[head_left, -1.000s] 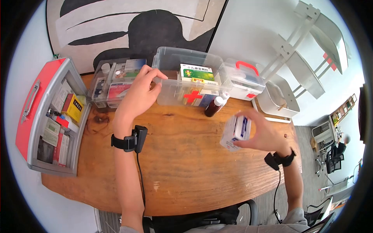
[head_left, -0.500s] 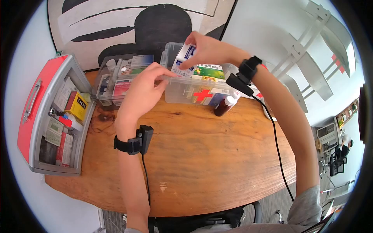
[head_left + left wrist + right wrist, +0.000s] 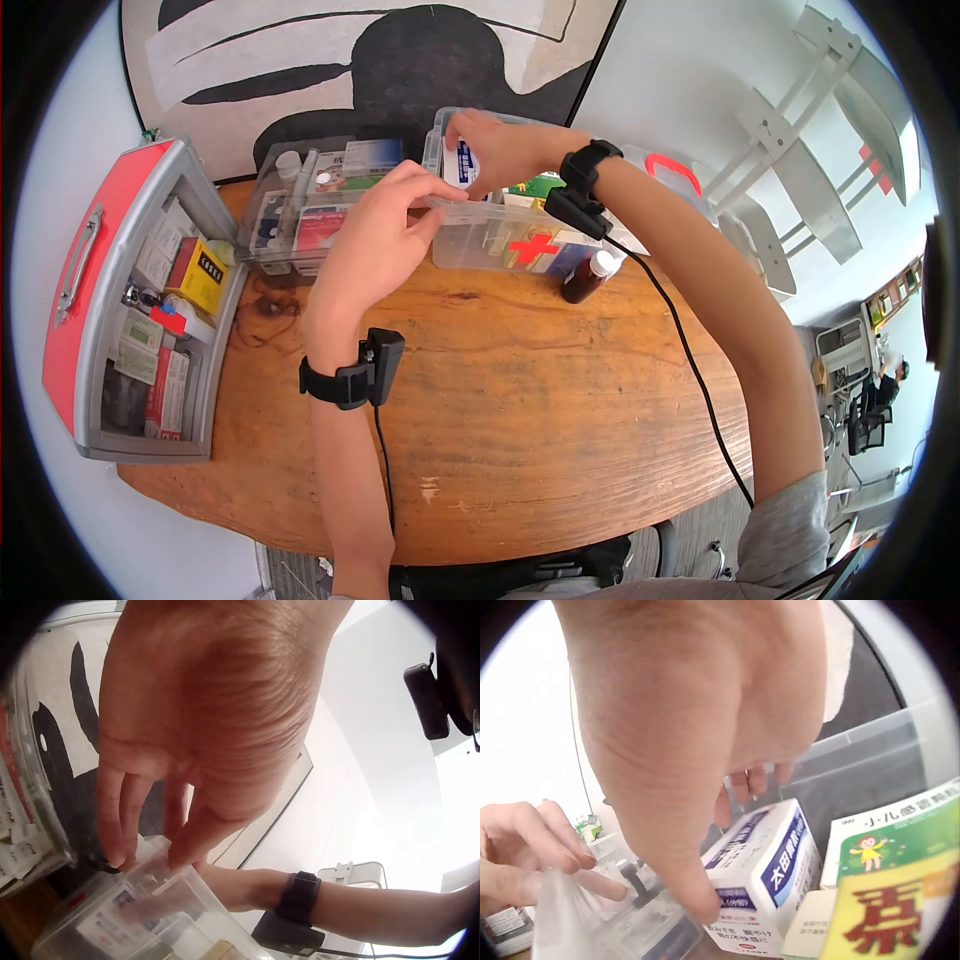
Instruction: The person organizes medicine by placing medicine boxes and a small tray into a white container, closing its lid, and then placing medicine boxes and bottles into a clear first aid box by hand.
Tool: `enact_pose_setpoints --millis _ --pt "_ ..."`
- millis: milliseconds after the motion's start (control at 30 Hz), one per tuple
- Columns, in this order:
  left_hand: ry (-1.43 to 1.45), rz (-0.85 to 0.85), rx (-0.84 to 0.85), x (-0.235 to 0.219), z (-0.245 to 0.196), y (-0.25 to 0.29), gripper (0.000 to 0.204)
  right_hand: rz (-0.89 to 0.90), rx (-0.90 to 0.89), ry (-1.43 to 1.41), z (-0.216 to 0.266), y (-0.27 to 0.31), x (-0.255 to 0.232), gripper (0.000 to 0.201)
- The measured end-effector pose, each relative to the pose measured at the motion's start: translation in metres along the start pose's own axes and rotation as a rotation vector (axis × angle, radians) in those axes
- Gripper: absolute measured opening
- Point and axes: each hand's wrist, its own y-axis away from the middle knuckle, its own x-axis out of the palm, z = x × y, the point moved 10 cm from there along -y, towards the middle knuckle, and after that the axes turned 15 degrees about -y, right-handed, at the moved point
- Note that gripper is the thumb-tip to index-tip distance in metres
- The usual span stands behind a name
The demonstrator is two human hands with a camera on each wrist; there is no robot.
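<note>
My right hand (image 3: 505,150) reaches down into a clear plastic storage bin (image 3: 462,247) with a red cross on its front. It grips a white and blue medicine box (image 3: 784,889) at the bin's left end, thumb on the near side and fingertips behind. Beside that box are a green and white medicine box (image 3: 889,832) and a yellow box (image 3: 900,911). At the front left of the bin, my left hand (image 3: 372,240) pinches the rim between thumb and fingers.
A brown bottle (image 3: 580,280) with a white cap stands before the bin. Left of the bin sits a clear divided container (image 3: 262,262) of medicines. A red and grey medicine cabinet (image 3: 205,400) fills the table's left side; a red-handled case (image 3: 675,170) is partly hidden behind my right arm.
My right hand has carried the white and blue medicine box from over the table's right side up to the bin, then lowered it inside. My left hand stays at the rim.
</note>
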Motion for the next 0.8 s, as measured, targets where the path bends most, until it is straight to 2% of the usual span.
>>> enact_pose_setpoints --millis 33,100,133,233,367,433,500,567,633,667,733,800 --pt "-0.001 0.0 0.004 0.0 0.0 0.0 0.022 0.001 -0.002 0.002 0.001 0.0 0.001 0.082" --pt "-0.001 0.001 0.001 0.0 0.001 0.0 0.022 -0.14 -0.111 0.235 0.015 0.006 -0.012 0.059" --pt "-0.004 0.008 0.0 0.001 0.0 -0.001 0.022 -0.143 -0.107 0.238 0.016 0.009 -0.015 0.059" --pt "-0.002 0.009 0.009 0.003 0.002 -0.001 0.022 0.158 0.12 -0.182 -0.004 0.014 0.005 0.028" --pt "-0.006 0.016 0.01 0.003 0.0 -0.001 0.022 0.024 0.083 -0.178 -0.001 0.031 -0.01 0.028" --pt "-0.001 0.003 0.004 0.002 0.002 0.0 0.022 -0.576 -0.113 -0.319 0.029 0.078 -0.07 0.027" --pt "-0.01 0.0 -0.004 0.0 0.0 0.0 0.022 -0.815 -0.061 -0.388 0.056 0.143 -0.084 0.023" --pt "-0.022 0.001 -0.006 0.0 0.0 0.0 0.022 -0.878 -0.018 -0.295 0.073 0.199 -0.074 0.011" --pt "-0.027 -0.002 0.002 0.0 0.0 0.0 0.022 -0.814 0.228 -0.261 0.057 0.235 -0.038 0.014" --pt "-0.028 -0.003 0.005 0.0 0.001 0.0 0.022 -0.817 0.228 -0.259 0.051 0.247 -0.022 0.014" --pt "-0.003 -0.005 0.022 0.002 0.001 -0.001 0.021 -0.709 0.297 -0.227 0.027 0.261 0.02 0.022" --pt "0.0 -0.001 0.019 0.004 0.001 -0.003 0.021 -0.76 0.316 -0.231 0.018 0.269 0.042 0.027"
